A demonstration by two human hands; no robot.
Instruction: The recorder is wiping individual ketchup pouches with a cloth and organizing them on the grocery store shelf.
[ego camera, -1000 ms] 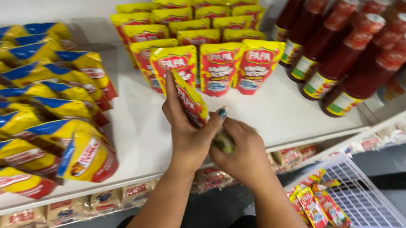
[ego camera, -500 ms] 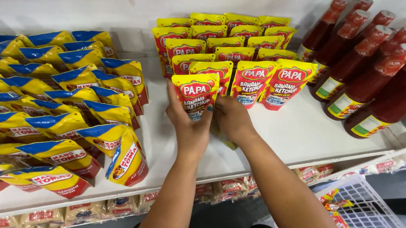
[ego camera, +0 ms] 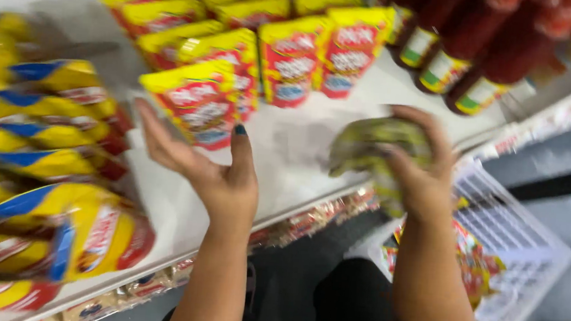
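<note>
In the head view, the left hand (ego camera: 212, 168) sits at centre-left of the frame, palm turned up and fingers spread loosely, cupped behind a red-and-yellow sauce pouch (ego camera: 194, 103) that stands on the white shelf (ego camera: 286, 154); the fingertips touch its lower edge, but the blur hides whether they truly grip it. The right hand (ego camera: 415, 168), right of centre, is raised above the shelf's front edge with fingers curled tight around a crumpled greenish wrapper (ego camera: 373, 147). Below it at lower right stands a white wire basket (ego camera: 520, 236) holding more pouches. Half a second ago both hands were together on the pouch at the row's front; since then the right hand has come away to the right and the left has opened.
</note>
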